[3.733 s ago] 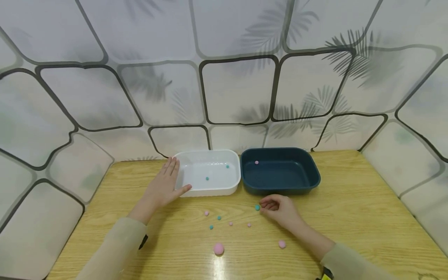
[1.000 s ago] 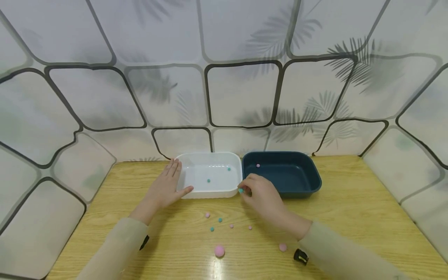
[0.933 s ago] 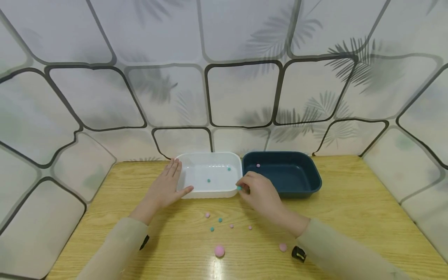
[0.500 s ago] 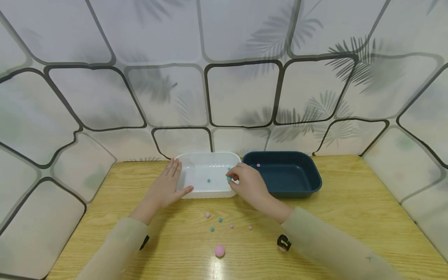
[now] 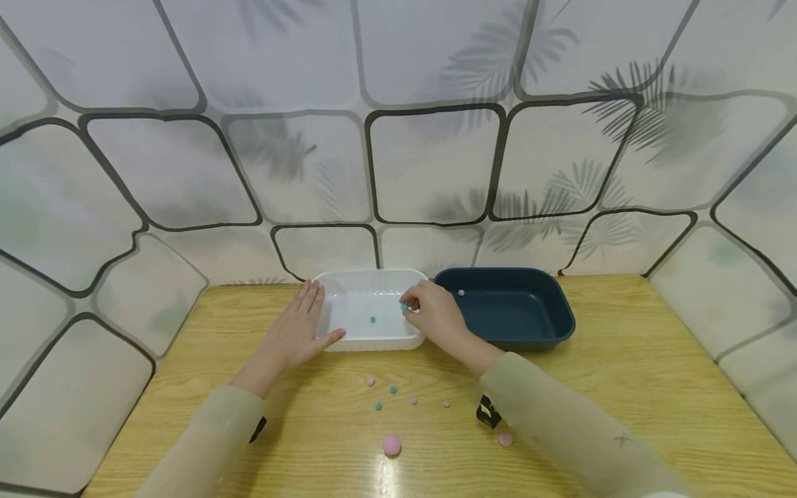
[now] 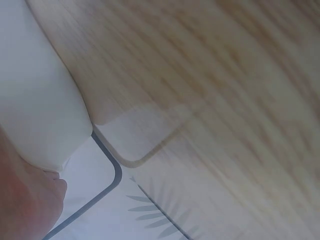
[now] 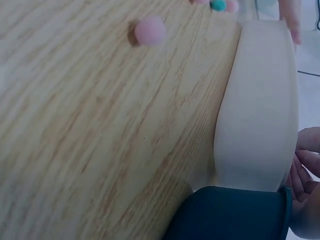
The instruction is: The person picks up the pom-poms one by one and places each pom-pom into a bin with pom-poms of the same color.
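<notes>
My right hand (image 5: pixel 438 317) reaches over the right end of the white tray (image 5: pixel 373 344), thumb and fingertips pinching a teal pompom (image 5: pixel 404 306). Another small teal pompom (image 5: pixel 373 319) lies on the tray's floor. Flat along the tray's left rim, my left hand (image 5: pixel 292 339) rests with its fingers straight and its thumb over the front edge. A dark blue tray (image 5: pixel 504 342) stands close beside the white one, with a small pink pompom (image 5: pixel 461 292) in it. In the right wrist view, the white tray's wall hides the fingertips of my right hand (image 7: pixel 306 165).
In front of the trays lie two teal pompoms, one of them a teal pompom (image 5: pixel 394 390), and several pink ones. The largest pink pompom (image 5: pixel 391 445) is nearest me; another pink pompom (image 5: pixel 505 439) lies by my right sleeve. A patterned backdrop (image 5: pixel 429 166) rises behind the wooden table (image 5: pixel 623 360).
My right hand has picked the teal pompom off the table before the dark tray and carried it left and away from me, over the white tray. My left hand has stayed at the rim.
</notes>
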Action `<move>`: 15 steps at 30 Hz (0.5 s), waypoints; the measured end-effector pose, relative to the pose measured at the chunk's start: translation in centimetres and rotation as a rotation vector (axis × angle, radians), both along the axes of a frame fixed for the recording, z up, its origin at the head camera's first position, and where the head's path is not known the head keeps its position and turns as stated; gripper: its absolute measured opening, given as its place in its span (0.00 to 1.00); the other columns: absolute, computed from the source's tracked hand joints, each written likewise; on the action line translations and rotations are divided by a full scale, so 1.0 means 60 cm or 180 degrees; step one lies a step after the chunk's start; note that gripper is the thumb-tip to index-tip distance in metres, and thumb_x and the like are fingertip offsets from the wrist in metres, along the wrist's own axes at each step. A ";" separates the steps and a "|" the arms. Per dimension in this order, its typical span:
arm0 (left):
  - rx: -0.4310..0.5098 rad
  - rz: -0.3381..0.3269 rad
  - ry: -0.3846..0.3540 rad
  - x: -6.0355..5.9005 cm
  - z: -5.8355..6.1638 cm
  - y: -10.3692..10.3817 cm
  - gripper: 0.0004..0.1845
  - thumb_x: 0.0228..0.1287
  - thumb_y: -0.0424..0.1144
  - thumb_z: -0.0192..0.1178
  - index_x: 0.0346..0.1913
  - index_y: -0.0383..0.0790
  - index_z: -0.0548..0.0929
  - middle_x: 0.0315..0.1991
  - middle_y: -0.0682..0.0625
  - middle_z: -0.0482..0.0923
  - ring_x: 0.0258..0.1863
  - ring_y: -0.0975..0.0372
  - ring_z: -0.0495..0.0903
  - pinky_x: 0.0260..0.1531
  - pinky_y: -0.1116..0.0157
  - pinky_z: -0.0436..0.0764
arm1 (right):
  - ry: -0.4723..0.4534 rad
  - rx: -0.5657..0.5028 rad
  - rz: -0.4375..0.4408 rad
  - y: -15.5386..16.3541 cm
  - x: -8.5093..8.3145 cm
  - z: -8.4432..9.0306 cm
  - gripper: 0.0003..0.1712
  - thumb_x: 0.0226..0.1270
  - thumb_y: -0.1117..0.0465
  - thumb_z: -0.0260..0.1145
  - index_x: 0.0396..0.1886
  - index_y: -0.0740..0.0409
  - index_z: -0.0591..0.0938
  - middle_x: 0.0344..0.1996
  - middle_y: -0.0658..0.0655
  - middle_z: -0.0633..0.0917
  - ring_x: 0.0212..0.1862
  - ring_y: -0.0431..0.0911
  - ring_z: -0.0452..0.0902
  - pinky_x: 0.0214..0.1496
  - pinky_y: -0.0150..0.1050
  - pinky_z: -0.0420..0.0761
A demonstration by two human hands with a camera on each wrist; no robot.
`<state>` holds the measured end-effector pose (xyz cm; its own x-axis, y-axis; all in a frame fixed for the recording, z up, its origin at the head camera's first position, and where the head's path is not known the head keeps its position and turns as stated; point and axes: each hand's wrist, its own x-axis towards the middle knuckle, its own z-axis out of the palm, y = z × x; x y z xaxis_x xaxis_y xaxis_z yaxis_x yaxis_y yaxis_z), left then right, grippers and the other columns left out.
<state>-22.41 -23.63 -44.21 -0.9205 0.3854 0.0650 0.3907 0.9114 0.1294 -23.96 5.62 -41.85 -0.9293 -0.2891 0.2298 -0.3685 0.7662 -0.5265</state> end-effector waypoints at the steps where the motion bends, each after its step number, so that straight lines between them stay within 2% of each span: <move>1: -0.0007 0.0000 0.0002 0.000 0.000 0.000 0.57 0.76 0.68 0.52 0.82 0.20 0.49 0.85 0.28 0.44 0.86 0.37 0.43 0.86 0.43 0.51 | -0.0023 -0.0023 0.0002 -0.001 -0.003 -0.002 0.07 0.66 0.66 0.77 0.43 0.56 0.93 0.36 0.53 0.87 0.38 0.45 0.82 0.43 0.38 0.84; 15: -0.0013 0.0031 -0.0074 0.000 0.002 0.001 0.56 0.76 0.66 0.53 0.83 0.22 0.47 0.86 0.30 0.41 0.87 0.39 0.40 0.86 0.45 0.49 | -0.0144 -0.0226 0.0002 -0.003 -0.015 -0.015 0.09 0.66 0.67 0.77 0.46 0.59 0.92 0.40 0.56 0.89 0.42 0.48 0.85 0.48 0.41 0.87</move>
<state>-22.42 -23.56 -44.10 -0.9255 0.3765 0.0419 0.3786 0.9157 0.1347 -24.88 5.43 -42.77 -0.9390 -0.2742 0.2076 -0.3437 0.7261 -0.5956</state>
